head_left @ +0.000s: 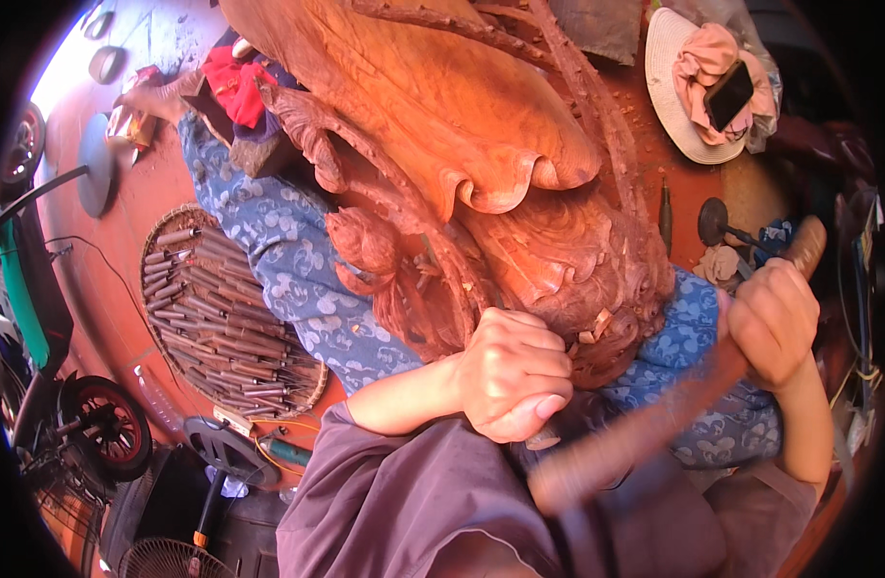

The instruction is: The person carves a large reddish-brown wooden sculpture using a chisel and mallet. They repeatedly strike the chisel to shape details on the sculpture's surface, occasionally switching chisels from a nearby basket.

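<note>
A large reddish-brown wood carving (558, 255) rests across my legs, with a smooth leaf-like top, twisting branches and a carved fish-like shape. My left hand (515, 376) is closed in a fist low against the carving. It grips a carving chisel (542, 441), of which only the butt end shows below the thumb; the blade is hidden. On the right, my right hand (775, 318) is wrapped round a club-shaped wooden mallet (645, 419). The mallet slants down to the left, its thick end blurred and close to the chisel's butt. Loose wood chips lie on the carving near my left hand.
A round woven basket (319, 387) full of chisels stands on the red floor at left. Beside it are a fan (177, 557) and a wheel (105, 429). At upper right lies a pale hat (666, 87) with a pink cloth and a phone (729, 96). One chisel (665, 217) lies right of the carving.
</note>
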The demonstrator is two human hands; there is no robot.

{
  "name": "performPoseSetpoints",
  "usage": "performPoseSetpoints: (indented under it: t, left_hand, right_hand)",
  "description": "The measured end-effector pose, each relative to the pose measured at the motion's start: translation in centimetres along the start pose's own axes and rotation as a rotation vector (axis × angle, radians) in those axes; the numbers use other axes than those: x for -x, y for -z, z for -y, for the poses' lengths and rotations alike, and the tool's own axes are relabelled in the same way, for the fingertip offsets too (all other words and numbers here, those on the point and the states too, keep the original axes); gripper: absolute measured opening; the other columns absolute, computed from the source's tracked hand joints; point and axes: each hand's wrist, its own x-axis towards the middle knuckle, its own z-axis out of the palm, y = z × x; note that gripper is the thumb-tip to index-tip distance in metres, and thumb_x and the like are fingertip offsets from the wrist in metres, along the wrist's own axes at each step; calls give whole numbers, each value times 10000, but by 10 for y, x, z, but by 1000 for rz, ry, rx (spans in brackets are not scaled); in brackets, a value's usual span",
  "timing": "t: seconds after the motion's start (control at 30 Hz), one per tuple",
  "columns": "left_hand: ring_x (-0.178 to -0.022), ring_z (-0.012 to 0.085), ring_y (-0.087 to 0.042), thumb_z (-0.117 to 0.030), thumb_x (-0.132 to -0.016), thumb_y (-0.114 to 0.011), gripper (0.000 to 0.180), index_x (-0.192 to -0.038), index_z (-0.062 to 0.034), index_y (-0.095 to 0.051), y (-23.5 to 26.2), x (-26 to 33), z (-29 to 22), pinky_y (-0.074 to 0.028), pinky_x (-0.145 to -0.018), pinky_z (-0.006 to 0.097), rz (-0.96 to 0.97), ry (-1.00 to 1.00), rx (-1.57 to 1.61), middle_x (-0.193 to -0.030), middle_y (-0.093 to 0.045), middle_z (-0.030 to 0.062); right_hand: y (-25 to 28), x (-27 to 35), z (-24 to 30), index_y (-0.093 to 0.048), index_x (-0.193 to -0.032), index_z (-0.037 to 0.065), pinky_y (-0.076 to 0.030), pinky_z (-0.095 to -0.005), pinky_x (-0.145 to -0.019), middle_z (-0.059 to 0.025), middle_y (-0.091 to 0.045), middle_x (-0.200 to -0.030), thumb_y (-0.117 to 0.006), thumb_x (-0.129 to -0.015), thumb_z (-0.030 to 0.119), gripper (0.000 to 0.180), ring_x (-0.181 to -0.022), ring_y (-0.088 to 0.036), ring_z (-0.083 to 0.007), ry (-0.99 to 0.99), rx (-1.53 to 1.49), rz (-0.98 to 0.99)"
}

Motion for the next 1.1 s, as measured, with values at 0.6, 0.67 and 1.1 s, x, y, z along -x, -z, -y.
performPoseSetpoints:
  t: [0.6,0.67,1.1]
  left_hand:
    - [-486,211,-466,-168,-762,-536,159,-623,-93,-552,5,3,3,-334,-442,355,47,32,-21,-584,-462,22]
    - [-486,204,-463,-165,-758,-536,152,-624,-96,-555,3,3,3,-327,-441,351,32,22,-27,-587,-464,17]
    - [-493,219,-475,-161,-747,-560,155,-614,-83,-558,2,0,4,-345,-455,353,86,125,-163,-585,-482,37]
  right_hand:
    - [0,5,-7,-565,-795,17,-455,-358,-525,-71,-509,-684,-747,-622,-29,255,-582,-518,-232,71,-39,-55]
    - [1,6,-8,-567,-792,15,-454,-360,-521,-70,-510,-679,-747,-617,-27,254,-583,-521,-233,93,-59,-74]
    - [0,8,-10,-561,-762,5,-446,-353,-502,-67,-507,-650,-736,-591,-23,246,-554,-501,-232,69,27,-34]
